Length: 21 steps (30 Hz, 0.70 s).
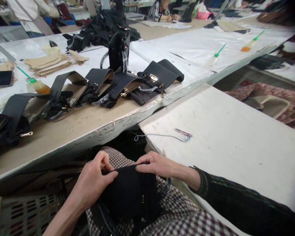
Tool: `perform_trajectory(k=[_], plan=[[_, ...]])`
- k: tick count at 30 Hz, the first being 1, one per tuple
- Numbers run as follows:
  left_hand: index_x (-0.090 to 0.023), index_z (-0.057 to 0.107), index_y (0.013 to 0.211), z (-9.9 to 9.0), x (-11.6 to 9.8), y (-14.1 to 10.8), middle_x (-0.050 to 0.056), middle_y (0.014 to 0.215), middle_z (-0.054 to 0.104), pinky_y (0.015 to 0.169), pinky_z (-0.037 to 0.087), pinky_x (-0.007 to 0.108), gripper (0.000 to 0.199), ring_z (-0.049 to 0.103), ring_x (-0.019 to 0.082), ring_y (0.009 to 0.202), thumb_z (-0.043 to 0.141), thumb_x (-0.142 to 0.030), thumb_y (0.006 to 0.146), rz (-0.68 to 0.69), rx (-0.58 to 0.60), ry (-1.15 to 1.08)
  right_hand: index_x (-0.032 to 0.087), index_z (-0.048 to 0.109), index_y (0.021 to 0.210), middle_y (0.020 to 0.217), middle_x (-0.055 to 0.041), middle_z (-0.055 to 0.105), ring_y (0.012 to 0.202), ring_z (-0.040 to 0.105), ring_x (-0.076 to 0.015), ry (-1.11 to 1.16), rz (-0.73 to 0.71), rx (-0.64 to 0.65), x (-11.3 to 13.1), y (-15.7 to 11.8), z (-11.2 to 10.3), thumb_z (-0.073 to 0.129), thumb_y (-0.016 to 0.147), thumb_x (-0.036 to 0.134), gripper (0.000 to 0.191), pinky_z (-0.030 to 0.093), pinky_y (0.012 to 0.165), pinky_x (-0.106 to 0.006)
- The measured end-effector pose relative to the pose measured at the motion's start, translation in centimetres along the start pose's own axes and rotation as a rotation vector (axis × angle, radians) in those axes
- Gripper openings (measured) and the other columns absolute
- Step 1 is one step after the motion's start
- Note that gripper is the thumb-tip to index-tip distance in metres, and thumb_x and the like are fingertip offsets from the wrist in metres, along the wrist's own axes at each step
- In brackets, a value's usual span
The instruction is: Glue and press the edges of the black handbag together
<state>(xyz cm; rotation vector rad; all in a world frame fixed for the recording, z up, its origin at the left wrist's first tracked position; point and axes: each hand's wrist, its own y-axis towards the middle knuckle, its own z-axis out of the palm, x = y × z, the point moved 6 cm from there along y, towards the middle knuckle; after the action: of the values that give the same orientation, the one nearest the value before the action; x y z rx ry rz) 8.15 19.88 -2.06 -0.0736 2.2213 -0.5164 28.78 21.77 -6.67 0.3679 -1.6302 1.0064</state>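
Observation:
A black bag (130,193) rests on my lap over a checkered cloth (186,209), its upper edge running between my hands. At the left end of that edge, my left hand (97,173) pinches the fabric between thumb and curled fingers. The thumb and fingers of my right hand (153,164) are closed on the same edge further right. A small gold zipper pull (143,198) shows on the bag's right part. Dark straps hang at its lower left, and a wrapped handle shows by its right side.
Several black bags (73,87) line the long table (127,123), with glue bottles (39,86), a phone (4,78) and paper pieces (48,62). A pen (183,132) and cord lie on the white board (223,131). A plastic crate (31,209) stands lower left. People are behind.

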Motion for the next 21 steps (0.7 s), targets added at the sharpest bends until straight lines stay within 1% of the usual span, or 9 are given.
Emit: perform_trajectory(k=[3, 6, 8, 10, 12, 14, 18, 21], plan=[[-0.024, 0.045, 0.082, 0.0, -0.3, -0.1, -0.004, 0.078, 0.068, 0.065, 0.042, 0.025, 0.021, 0.063, 0.016, 0.072, 0.066, -0.024, 0.079, 0.023, 0.013, -0.042, 0.013, 0.071, 0.083, 0.064, 0.0039, 0.051, 0.057, 0.042, -0.0079, -0.205, -0.083, 0.162, 2.5, 1.1, 0.6, 0.057, 0.092, 0.037, 0.029, 0.033, 0.051, -0.019], [-0.023, 0.047, 0.083, 0.1, -0.6, -0.4, -0.004, 0.075, 0.065, 0.062, 0.041, 0.024, 0.019, 0.060, 0.015, 0.069, 0.066, -0.024, 0.079, 0.053, 0.026, -0.061, 0.013, 0.062, 0.069, 0.060, 0.0053, 0.043, 0.055, 0.038, -0.0071, -0.347, -0.188, 0.326, 4.7, 3.1, 2.1, 0.054, 0.094, 0.037, 0.035, 0.030, 0.049, -0.019], [-0.023, 0.048, 0.083, 0.0, -0.6, -0.7, -0.004, 0.075, 0.065, 0.062, 0.040, 0.024, 0.019, 0.059, 0.015, 0.069, 0.066, -0.023, 0.079, 0.066, 0.028, -0.062, 0.013, 0.060, 0.069, 0.061, 0.0054, 0.043, 0.057, 0.040, -0.0072, -0.385, -0.214, 0.419, 5.3, 4.5, 3.3, 0.054, 0.094, 0.040, 0.037, 0.031, 0.051, -0.019], [-0.022, 0.048, 0.082, 0.0, -0.4, -1.1, -0.004, 0.077, 0.065, 0.062, 0.040, 0.024, 0.019, 0.059, 0.015, 0.071, 0.067, -0.024, 0.079, 0.069, 0.026, -0.060, 0.013, 0.061, 0.073, 0.063, 0.0053, 0.046, 0.059, 0.043, -0.0075, -0.382, -0.209, 0.478, 5.3, 5.3, 4.0, 0.056, 0.093, 0.041, 0.035, 0.034, 0.053, -0.018], [-0.023, 0.048, 0.080, 0.0, -0.2, -1.5, -0.004, 0.076, 0.065, 0.063, 0.040, 0.024, 0.020, 0.059, 0.016, 0.072, 0.068, -0.027, 0.079, 0.062, 0.026, -0.044, 0.013, 0.063, 0.076, 0.064, 0.0051, 0.049, 0.060, 0.045, -0.0079, -0.371, -0.186, 0.487, 4.8, 5.2, 4.0, 0.057, 0.093, 0.039, 0.032, 0.036, 0.055, -0.018], [-0.023, 0.048, 0.079, 0.0, -0.1, -1.9, -0.005, 0.076, 0.065, 0.064, 0.040, 0.025, 0.020, 0.059, 0.016, 0.072, 0.068, -0.027, 0.080, 0.055, 0.030, -0.009, 0.013, 0.062, 0.074, 0.063, 0.0049, 0.050, 0.059, 0.046, -0.0079, -0.377, -0.153, 0.450, 4.1, 4.3, 3.4, 0.058, 0.092, 0.037, 0.030, 0.037, 0.055, -0.018], [-0.023, 0.048, 0.079, 0.2, -0.4, -2.1, -0.006, 0.077, 0.066, 0.065, 0.039, 0.026, 0.019, 0.059, 0.015, 0.072, 0.066, -0.028, 0.082, 0.070, 0.043, 0.071, 0.012, 0.065, 0.074, 0.063, 0.0035, 0.053, 0.058, 0.047, -0.0087, -0.363, -0.099, 0.345, 2.4, 1.3, 1.2, 0.057, 0.092, 0.033, 0.029, 0.037, 0.054, -0.019], [-0.023, 0.048, 0.079, 0.5, -0.7, -1.9, -0.007, 0.076, 0.065, 0.065, 0.039, 0.027, 0.020, 0.058, 0.015, 0.071, 0.067, -0.031, 0.082, 0.089, 0.049, 0.116, 0.010, 0.070, 0.086, 0.070, 0.0010, 0.059, 0.063, 0.051, -0.0105, -0.290, -0.082, 0.307, 1.7, -0.6, -0.4, 0.056, 0.092, 0.030, 0.025, 0.041, 0.061, -0.020]])
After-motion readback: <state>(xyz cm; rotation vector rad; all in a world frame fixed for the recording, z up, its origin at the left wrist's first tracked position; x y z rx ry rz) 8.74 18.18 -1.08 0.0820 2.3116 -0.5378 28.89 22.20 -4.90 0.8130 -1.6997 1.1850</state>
